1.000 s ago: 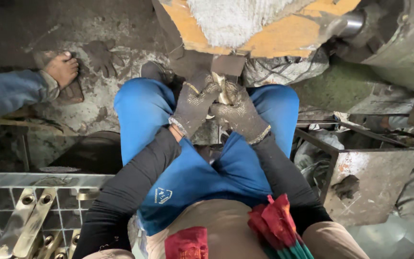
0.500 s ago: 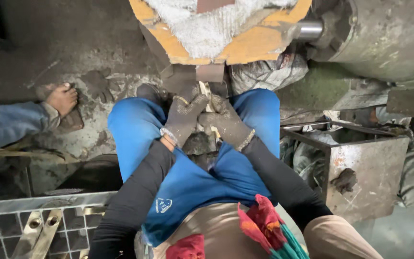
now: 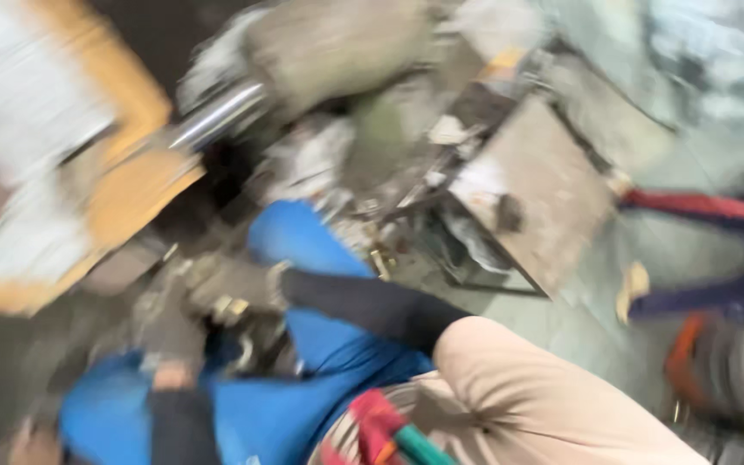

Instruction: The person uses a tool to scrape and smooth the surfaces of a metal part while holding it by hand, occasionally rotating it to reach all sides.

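Small dull metal piece [image 3: 232,307], blurred, seen at frame lower left between the two gloved hands, over the blue-clad lap [image 3: 320,362]. Right hand in a dirty grey work glove [image 3: 234,284], closed around that piece, black sleeve [image 3: 372,306] running back toward the lower centre. Left hand in a matching grimy glove [image 3: 170,331], pressed close beside the right; whether its fingers clasp the piece or merely rest against it, impossible to tell through motion blur. Beyond the hands, large orange-edged machine part with a white face [image 3: 71,164] at upper left, a shiny steel shaft [image 3: 217,116] projecting from it. To the right, open grey metal box [image 3: 544,194], tilted in view. Beige cloth [image 3: 527,405] at lower right. Another person's red-and-dark-clad limb [image 3: 699,207] at far right edge.
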